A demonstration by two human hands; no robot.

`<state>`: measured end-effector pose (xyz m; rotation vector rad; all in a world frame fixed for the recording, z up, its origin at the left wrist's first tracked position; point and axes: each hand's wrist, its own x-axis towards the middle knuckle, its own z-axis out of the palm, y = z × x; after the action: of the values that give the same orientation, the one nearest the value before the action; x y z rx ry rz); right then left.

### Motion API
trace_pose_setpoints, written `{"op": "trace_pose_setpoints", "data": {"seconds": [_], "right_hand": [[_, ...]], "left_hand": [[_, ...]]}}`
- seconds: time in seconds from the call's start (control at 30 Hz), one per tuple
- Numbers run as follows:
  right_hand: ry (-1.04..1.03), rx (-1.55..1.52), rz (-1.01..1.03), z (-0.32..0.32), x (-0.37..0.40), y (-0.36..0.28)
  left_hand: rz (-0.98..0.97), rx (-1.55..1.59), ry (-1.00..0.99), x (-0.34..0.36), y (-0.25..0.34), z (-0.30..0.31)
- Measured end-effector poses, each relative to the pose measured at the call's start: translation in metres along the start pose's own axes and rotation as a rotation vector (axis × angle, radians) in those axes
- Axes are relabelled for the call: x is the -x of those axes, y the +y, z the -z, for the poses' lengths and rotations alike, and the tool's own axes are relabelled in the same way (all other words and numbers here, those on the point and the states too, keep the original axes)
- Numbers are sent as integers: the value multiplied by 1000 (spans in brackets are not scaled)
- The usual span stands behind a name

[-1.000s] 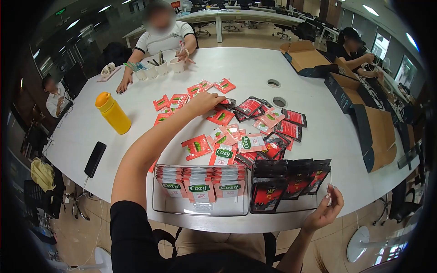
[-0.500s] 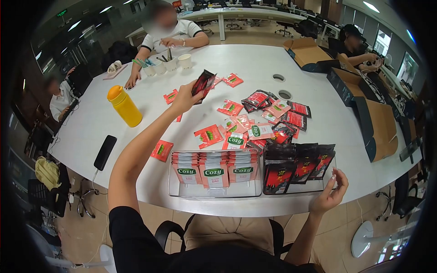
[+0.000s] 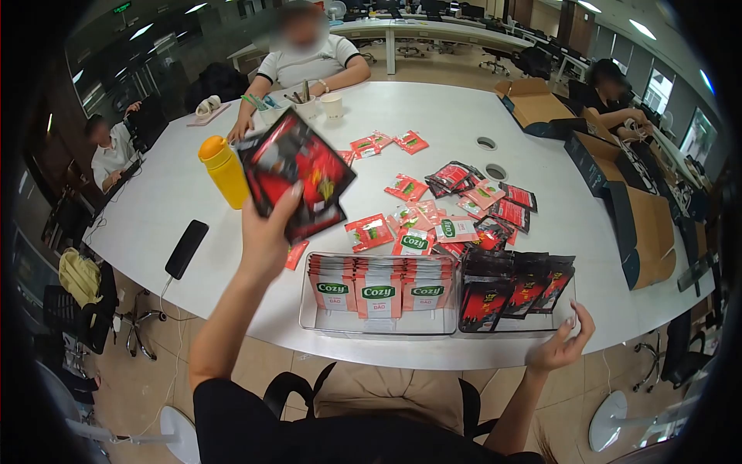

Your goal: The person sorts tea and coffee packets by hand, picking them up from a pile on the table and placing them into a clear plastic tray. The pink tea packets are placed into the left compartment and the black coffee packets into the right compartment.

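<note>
My left hand [image 3: 269, 232] is raised over the table's left side, gripping black-and-red packets [image 3: 297, 174] that face the camera. At the right end of the clear tray of black packets [image 3: 487, 298], my right hand [image 3: 563, 340] rests with fingers curled and apart, holding nothing. Beside that tray, on its left, a clear tray [image 3: 421, 324] holds upright pink Cozy sachets [image 3: 379, 292] in three rows. Behind both trays lies a loose pile of pink sachets [image 3: 456, 229] and black-and-red packets [image 3: 511, 214].
A yellow bottle [image 3: 225, 172] and a phone [image 3: 187, 249] are at the left. Paper cups [image 3: 331, 106] stand near a person [image 3: 311, 66] across the table [image 3: 402, 104]. Open cardboard boxes [image 3: 645, 232] line the right edge, with another person [image 3: 608, 97] behind them.
My left hand has come nearer the camera and left with the packets, which now show their broad face. My right hand stays by the tray. The view has shifted slightly.
</note>
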<state>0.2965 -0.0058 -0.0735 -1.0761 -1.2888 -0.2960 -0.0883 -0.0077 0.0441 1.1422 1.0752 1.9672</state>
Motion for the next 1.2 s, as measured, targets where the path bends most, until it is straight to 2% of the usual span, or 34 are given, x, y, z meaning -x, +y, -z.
{"op": "trace_pose_setpoints", "data": {"seconds": [0.1, 0.13, 0.2, 0.23, 0.27, 0.3, 0.37, 0.43, 0.5, 0.57, 0.63, 0.67, 0.7, 0.73, 0.77, 0.83, 0.9, 1.0, 1.1, 1.2], "right_hand": [[30, -115, 207, 4, 16, -13], [5, -266, 216, 0, 24, -23], [-164, -548, 77, -13, 32, -71], [-312, -627, -110, -17, 33, -97], [-394, -842, -275, -23, 37, -113], [-459, -930, -343, -27, 38, -121], [-580, -1086, -498, -27, 40, -129], [-497, -1185, -635, -22, 50, -122], [-435, -1104, -610, -19, 44, -122], [-408, -997, -667, -14, 42, -121], [-311, -914, -623, -9, 33, -115], [-266, -875, -599, -7, 27, -110], [-226, -755, -496, -3, 21, -96], [-63, -699, -506, 1, 18, -83], [13, -607, -404, 5, 5, -73], [53, -408, -280, 12, -23, -61], [-82, -189, -112, 17, -44, -50], [-506, -56, -131, 19, -64, -50], [-748, 54, 115, 3, -66, -41], [-620, 44, 143, -9, -62, -49]], "left_hand": [[-5, -101, 52, 60, 0, 10], [-15, -162, 72, 81, -9, 15], [24, -175, 4, 118, -14, 6], [7, -173, -64, 132, -19, 1], [-10, -169, -132, 147, -24, -4], [-84, -114, -188, 154, -35, -12], [-101, -244, -502, 162, -47, -13], [170, -265, -581, 173, -54, -23], [-4, -253, -598, 172, -67, -33], [-190, -231, -583, 167, -76, -41], [-388, -205, -537, 162, -82, -48], [-405, -111, -512, 160, -89, -51], [-486, -185, -487, 158, -94, -49], [-434, -230, -464, 161, -95, -45], [-382, -276, -439, 164, -97, -41], [-365, -182, -364, 169, -103, -43], [-417, -149, -360, 165, -98, -48], [-249, -104, -361, 167, -96, -49], [-160, -51, -354, 167, -92, -47], [-171, -13, -352, 167, -92, -47]]}}
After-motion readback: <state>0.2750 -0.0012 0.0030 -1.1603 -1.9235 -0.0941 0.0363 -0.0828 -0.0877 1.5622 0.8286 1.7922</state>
